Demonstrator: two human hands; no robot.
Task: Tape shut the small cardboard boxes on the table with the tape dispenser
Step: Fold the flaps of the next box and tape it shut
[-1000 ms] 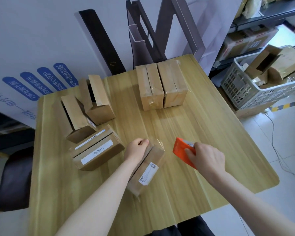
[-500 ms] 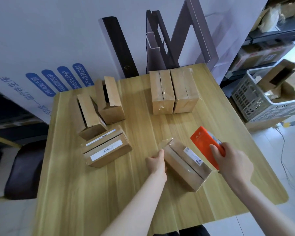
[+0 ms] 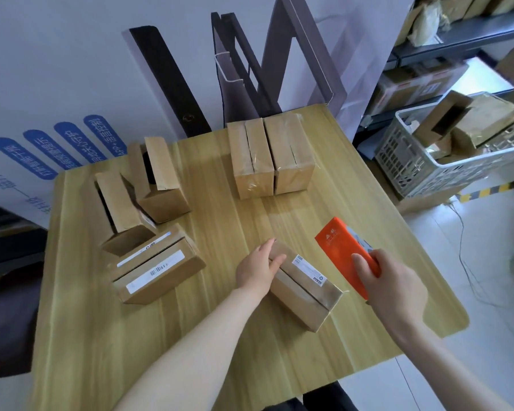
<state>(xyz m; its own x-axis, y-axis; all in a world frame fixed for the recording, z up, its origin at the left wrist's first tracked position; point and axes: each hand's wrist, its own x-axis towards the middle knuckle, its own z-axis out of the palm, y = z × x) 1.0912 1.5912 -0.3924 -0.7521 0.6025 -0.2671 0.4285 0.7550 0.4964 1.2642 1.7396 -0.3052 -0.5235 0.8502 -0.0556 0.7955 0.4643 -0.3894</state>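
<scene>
- Table (image 3: pixel 190 345): pale wood-grain top that carries all the boxes.
- Small cardboard box (image 3: pixel 304 287): lies flat at 4 o'clock from the table's centre. Its long axis runs from 10 to 4 o'clock, with a white label on the top face.
- Left hand (image 3: pixel 255 269): grips the box's 10 o'clock end, with the thumb on top and the fingers curled over the end face.
- Tape dispenser (image 3: pixel 339 247): orange, at 2 o'clock from the box and just beside it.
- Right hand (image 3: pixel 390 284): fingers wrapped around the dispenser's near part.
- Pair of taped boxes (image 3: pixel 254 161): side by side at the table's 12 o'clock edge.
- Two open-flapped boxes (image 3: pixel 163 185): at 10 o'clock.
- Labelled box (image 3: pixel 161 271): at 9 o'clock from the held box.
- Basket (image 3: pixel 410 167): on the floor off the table, at 2 o'clock.
</scene>
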